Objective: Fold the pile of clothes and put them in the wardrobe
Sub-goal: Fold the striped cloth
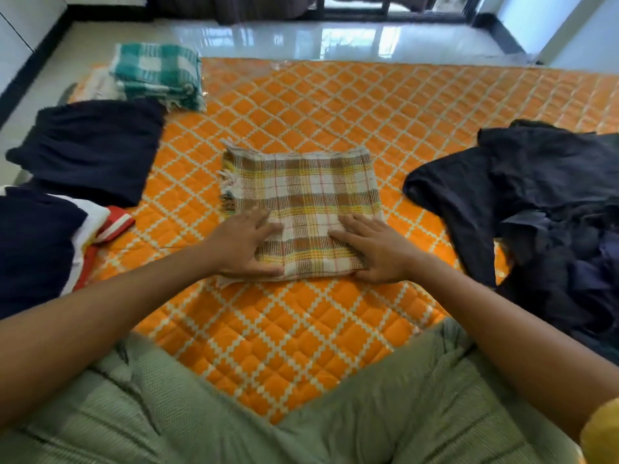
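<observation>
An orange quilted mattress point(335, 105) with a white lattice pattern lies low on the floor and fills the middle of the room. Beyond its far edge runs a strip of glossy pale tiled floor point(254, 38), bright with reflected daylight. Past that strip stands a dark-framed glass door point(388, 15), with a dark curtain point(261, 8) hanging left of it. Left of the mattress a white panelled surface point(23, 25), wall or cupboard front, meets the floor at a black skirting point(33, 67). Off the mattress's far right corner rises a pale bluish wall point(582, 35).
</observation>
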